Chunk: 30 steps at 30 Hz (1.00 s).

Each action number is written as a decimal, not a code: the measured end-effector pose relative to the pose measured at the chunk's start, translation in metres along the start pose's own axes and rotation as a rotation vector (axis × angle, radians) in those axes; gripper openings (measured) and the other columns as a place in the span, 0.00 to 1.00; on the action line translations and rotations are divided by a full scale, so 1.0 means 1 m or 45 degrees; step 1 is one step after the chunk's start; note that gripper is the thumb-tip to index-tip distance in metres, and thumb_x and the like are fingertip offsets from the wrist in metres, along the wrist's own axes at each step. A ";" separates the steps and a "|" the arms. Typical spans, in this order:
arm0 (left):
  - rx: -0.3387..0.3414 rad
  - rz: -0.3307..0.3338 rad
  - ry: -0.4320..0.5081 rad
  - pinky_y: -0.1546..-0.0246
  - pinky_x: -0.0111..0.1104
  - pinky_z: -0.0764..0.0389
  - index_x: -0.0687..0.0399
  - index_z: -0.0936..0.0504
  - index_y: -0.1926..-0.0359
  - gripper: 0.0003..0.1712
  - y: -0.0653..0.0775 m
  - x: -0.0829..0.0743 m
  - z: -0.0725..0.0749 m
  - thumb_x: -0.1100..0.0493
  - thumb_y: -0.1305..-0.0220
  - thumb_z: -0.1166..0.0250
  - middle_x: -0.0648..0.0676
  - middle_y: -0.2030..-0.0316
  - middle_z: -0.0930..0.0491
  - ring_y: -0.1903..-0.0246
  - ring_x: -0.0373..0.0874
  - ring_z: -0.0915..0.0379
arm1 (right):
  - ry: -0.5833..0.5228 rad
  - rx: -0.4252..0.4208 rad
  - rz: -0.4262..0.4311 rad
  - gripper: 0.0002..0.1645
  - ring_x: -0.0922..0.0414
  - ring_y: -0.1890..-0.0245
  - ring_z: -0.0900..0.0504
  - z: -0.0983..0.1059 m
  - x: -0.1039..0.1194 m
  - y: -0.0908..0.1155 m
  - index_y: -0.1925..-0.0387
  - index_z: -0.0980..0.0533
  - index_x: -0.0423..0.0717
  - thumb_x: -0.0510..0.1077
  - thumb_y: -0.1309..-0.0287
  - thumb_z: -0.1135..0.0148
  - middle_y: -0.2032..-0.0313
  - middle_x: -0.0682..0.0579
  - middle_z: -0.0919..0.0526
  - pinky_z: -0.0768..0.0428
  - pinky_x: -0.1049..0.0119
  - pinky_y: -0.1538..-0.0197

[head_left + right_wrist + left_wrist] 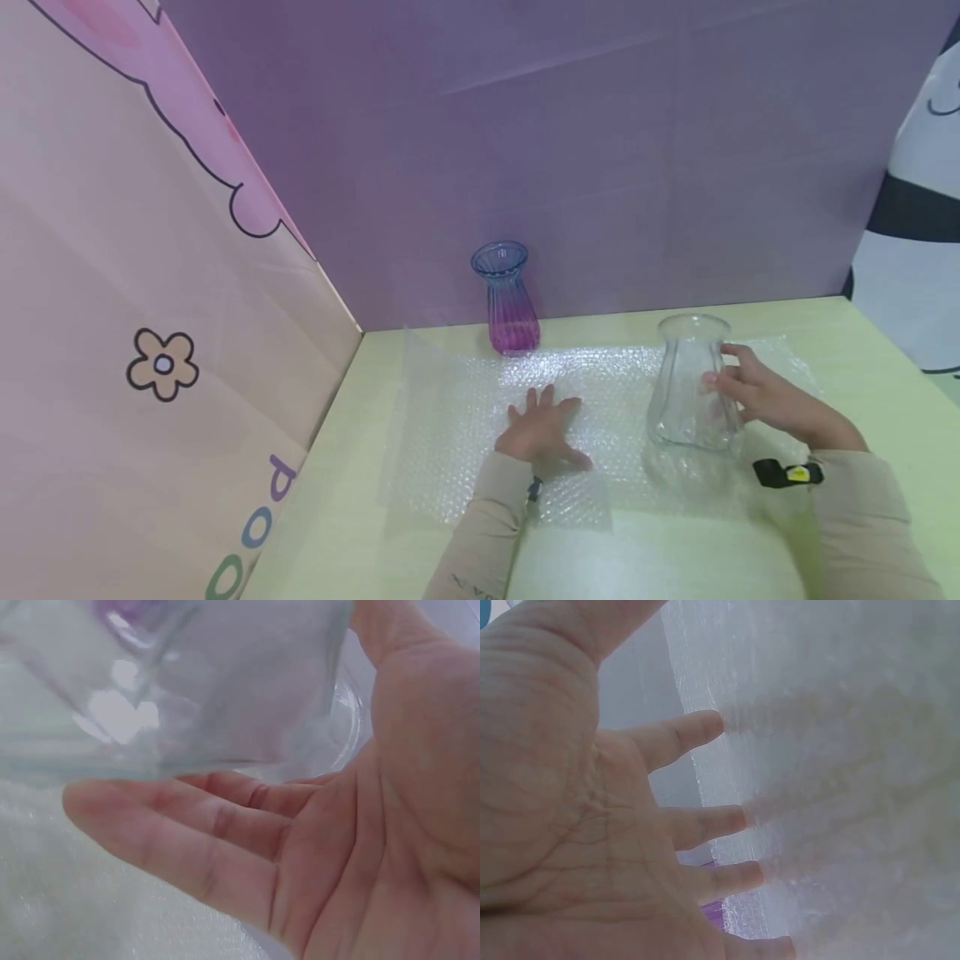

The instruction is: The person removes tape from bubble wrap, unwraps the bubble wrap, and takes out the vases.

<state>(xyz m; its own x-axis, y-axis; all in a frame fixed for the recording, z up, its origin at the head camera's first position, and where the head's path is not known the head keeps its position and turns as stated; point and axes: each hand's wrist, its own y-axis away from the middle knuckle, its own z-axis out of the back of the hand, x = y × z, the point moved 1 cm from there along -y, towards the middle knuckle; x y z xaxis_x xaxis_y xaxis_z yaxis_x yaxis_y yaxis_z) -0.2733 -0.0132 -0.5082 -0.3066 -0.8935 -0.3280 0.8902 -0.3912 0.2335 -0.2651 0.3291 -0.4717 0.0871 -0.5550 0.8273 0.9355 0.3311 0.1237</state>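
Observation:
A clear glass vase (686,400) with a flared rim is gripped at its right side by my right hand (772,400), upright over the right part of a bubble wrap sheet (457,450). In the right wrist view the fingers (172,847) curl round the glass vase (225,690). My left hand (540,433) touches the middle of the bubble wrap with fingers spread and straight. The left wrist view shows its fingertips (735,817) right at the bubble wrap (855,787). Behind the sheet's back edge stands a blue-to-pink glass vase (513,304).
The bubble wrap lies on a pale yellow-green table (630,558). A purple backdrop (600,167) rises along the back edge. To the left is a pink printed panel (225,400), and on the right a panel with a panda print (907,275).

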 end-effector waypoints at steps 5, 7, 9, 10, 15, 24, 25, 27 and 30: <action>-0.004 0.001 -0.007 0.26 0.71 0.52 0.32 0.41 0.21 0.59 0.002 -0.001 -0.001 0.34 0.51 0.23 0.59 0.18 0.55 0.20 0.67 0.62 | -0.005 -0.014 -0.007 0.48 0.42 0.44 0.19 0.000 0.001 -0.002 0.23 0.70 0.31 0.56 0.19 0.58 0.34 0.21 0.33 0.14 0.57 0.55; -0.006 0.003 -0.010 0.26 0.71 0.52 0.32 0.41 0.21 0.59 0.002 -0.001 -0.001 0.34 0.51 0.23 0.59 0.18 0.54 0.20 0.67 0.61 | -0.012 -0.021 -0.006 0.48 0.37 0.42 0.21 -0.001 0.001 -0.003 0.23 0.70 0.31 0.56 0.19 0.58 0.34 0.20 0.34 0.14 0.56 0.55; -0.007 0.004 -0.010 0.26 0.71 0.52 0.32 0.41 0.21 0.59 0.002 -0.001 -0.001 0.34 0.51 0.22 0.59 0.18 0.54 0.20 0.67 0.61 | -0.021 -0.026 -0.003 0.49 0.33 0.40 0.24 -0.003 0.002 -0.004 0.23 0.70 0.31 0.56 0.19 0.58 0.33 0.19 0.37 0.14 0.54 0.54; -0.007 0.006 -0.011 0.26 0.71 0.52 0.31 0.41 0.21 0.59 0.002 -0.001 -0.001 0.34 0.51 0.22 0.59 0.18 0.54 0.20 0.67 0.61 | -0.027 -0.029 0.001 0.49 0.32 0.39 0.25 -0.003 0.002 -0.004 0.23 0.70 0.31 0.56 0.19 0.58 0.32 0.18 0.38 0.13 0.53 0.53; -0.004 0.006 -0.017 0.27 0.72 0.50 0.32 0.40 0.22 0.59 0.002 -0.002 0.000 0.34 0.53 0.22 0.59 0.18 0.54 0.20 0.68 0.60 | -0.040 -0.037 0.009 0.50 0.30 0.38 0.26 -0.005 0.002 -0.006 0.23 0.72 0.32 0.56 0.20 0.56 0.31 0.18 0.40 0.13 0.51 0.52; -0.005 0.003 -0.029 0.27 0.71 0.51 0.31 0.41 0.21 0.60 0.000 -0.001 -0.003 0.33 0.54 0.22 0.60 0.18 0.55 0.20 0.68 0.60 | -0.083 -0.067 0.049 0.49 0.59 0.50 0.18 -0.005 0.002 -0.005 0.22 0.69 0.34 0.55 0.20 0.54 0.34 0.22 0.36 0.14 0.58 0.55; -0.005 0.003 -0.031 0.27 0.71 0.51 0.32 0.41 0.21 0.60 0.000 -0.001 -0.003 0.33 0.54 0.22 0.60 0.18 0.55 0.20 0.68 0.60 | -0.091 -0.070 0.061 0.48 0.64 0.52 0.19 -0.005 0.002 -0.005 0.22 0.69 0.34 0.54 0.20 0.54 0.34 0.22 0.37 0.14 0.60 0.55; -0.006 0.003 -0.031 0.27 0.71 0.50 0.32 0.41 0.21 0.60 0.000 -0.001 -0.003 0.33 0.54 0.21 0.60 0.18 0.55 0.20 0.68 0.60 | -0.108 -0.075 0.084 0.47 0.71 0.54 0.21 -0.005 0.002 -0.005 0.23 0.68 0.33 0.52 0.20 0.54 0.34 0.22 0.38 0.13 0.61 0.56; -0.003 0.009 -0.035 0.27 0.71 0.50 0.32 0.41 0.22 0.61 0.000 -0.001 -0.001 0.33 0.54 0.21 0.60 0.18 0.54 0.20 0.68 0.59 | -0.117 -0.085 0.102 0.47 0.74 0.54 0.22 -0.004 0.003 -0.006 0.23 0.68 0.32 0.51 0.20 0.54 0.33 0.21 0.40 0.13 0.62 0.56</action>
<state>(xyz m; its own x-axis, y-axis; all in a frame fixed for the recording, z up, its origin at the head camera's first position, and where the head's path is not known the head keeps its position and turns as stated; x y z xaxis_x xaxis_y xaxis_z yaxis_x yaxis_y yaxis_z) -0.2725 -0.0122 -0.5090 -0.3093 -0.9020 -0.3012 0.8931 -0.3842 0.2338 -0.2686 0.3222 -0.4719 0.1335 -0.4556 0.8801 0.9478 0.3183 0.0210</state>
